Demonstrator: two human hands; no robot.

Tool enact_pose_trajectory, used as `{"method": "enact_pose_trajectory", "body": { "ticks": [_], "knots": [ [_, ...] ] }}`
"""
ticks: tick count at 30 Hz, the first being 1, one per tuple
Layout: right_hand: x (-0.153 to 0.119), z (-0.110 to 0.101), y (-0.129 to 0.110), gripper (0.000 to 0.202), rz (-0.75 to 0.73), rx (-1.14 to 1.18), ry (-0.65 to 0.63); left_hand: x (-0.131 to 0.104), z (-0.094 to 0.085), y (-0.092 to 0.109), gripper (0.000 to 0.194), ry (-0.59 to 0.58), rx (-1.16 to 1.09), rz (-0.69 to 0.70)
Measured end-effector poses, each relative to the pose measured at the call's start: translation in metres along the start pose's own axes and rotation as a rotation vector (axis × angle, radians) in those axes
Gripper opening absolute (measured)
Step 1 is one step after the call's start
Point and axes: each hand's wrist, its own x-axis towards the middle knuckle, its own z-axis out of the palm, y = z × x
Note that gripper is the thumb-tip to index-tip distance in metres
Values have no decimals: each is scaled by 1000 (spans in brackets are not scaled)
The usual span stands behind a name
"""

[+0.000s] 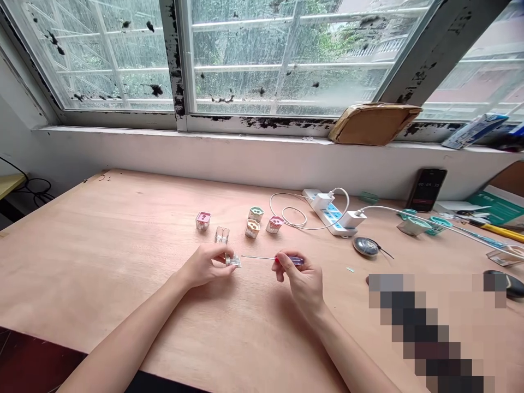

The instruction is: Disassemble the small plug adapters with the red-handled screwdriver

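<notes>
My left hand (212,264) pinches a small clear plastic piece (234,261) just above the wooden table. Gripped in my right hand (301,278) is a screwdriver (262,257) with a red and purple handle; its thin shaft points left, and the tip is close to the clear piece but apart from it. Behind my left hand stands a clear plastic case (221,234). Beyond it are small clear containers with coloured tops: a pink one (203,220) on the left, a green one (256,213), an orange one (252,228), and a red one (274,224).
A white power strip (329,214) with plugs and a looped white cable lies at the back. To its right are a round dark device (366,246), teal and white parts (414,226) and an upright phone (427,189). A blurred patch (426,322) covers the right front.
</notes>
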Motion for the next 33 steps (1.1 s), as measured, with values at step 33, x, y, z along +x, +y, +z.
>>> {"method": "enact_pose_trajectory", "body": {
  "ticks": [33],
  "knots": [
    [1,4,22,44,112,-94,-132,4,-6,-15,15,209,-74,67]
  ]
}}
